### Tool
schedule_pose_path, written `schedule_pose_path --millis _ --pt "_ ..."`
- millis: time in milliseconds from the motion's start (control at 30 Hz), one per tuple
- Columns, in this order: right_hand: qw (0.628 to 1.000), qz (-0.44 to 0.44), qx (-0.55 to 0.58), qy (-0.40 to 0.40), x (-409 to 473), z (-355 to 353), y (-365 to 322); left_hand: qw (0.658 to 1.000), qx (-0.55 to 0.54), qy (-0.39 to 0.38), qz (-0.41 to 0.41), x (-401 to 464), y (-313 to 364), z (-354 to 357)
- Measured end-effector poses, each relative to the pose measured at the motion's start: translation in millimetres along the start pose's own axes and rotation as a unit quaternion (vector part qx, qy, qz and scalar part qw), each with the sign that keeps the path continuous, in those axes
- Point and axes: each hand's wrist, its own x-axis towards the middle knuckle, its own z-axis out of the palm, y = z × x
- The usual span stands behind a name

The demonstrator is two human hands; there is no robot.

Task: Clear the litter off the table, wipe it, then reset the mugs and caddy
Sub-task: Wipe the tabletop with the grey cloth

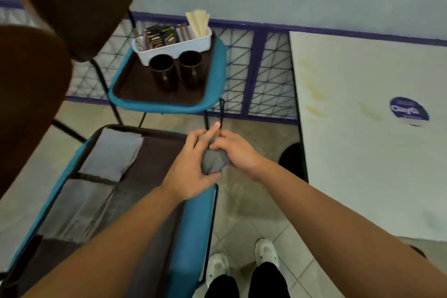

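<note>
— Both hands are on one thing, aren't they?

— Yes. The left hand [191,164] cups a bunched grey cloth [214,161] from below with its fingers curled round it, one finger sticking up; the right hand [238,152] pinches the top of the same wad. They meet above the near edge of a blue chair [193,225] carrying a brown tray [154,152] with folded grey cloths [113,152].

— And the table?

— The white table [367,140] lies to the right of the hands, its long edge running away from the person, yellowish smears [314,97] near that edge. I'd judge the right hand nearer, so the wipe likely starts by swinging the cloth rightward.

— Mugs and caddy?

— Parked ahead on a second chair's tray [135,87]: two dark mugs [176,70] side by side, the white caddy [174,41] just behind them.
</note>
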Motion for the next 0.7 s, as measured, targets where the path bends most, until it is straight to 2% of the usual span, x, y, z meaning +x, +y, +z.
schedule_pose_path --millis 233,300,400,567,700 --pt "0.983 0.013 0.040 0.177 -72.5 -98.4 45.6 0.994 0.069 -0.081 0.037 31.1 39.3 83.4" --pt "0.973 0.017 0.014 0.228 -95.0 -126.4 64.5 0.993 0.061 -0.094 0.030 40.2 50.3 107.9" --pt "0.952 0.017 -0.084 0.293 -123.0 -167.3 95.1 0.994 0.056 -0.095 0.012 51.8 70.1 145.7" --pt "0.933 0.019 -0.149 0.327 -158.3 -220.3 127.1 0.991 0.039 -0.124 -0.009 68.0 103.1 206.1" --pt "0.935 0.014 -0.163 0.314 -175.3 -254.2 141.4 0.992 0.017 -0.121 -0.028 79.3 127.7 242.8"
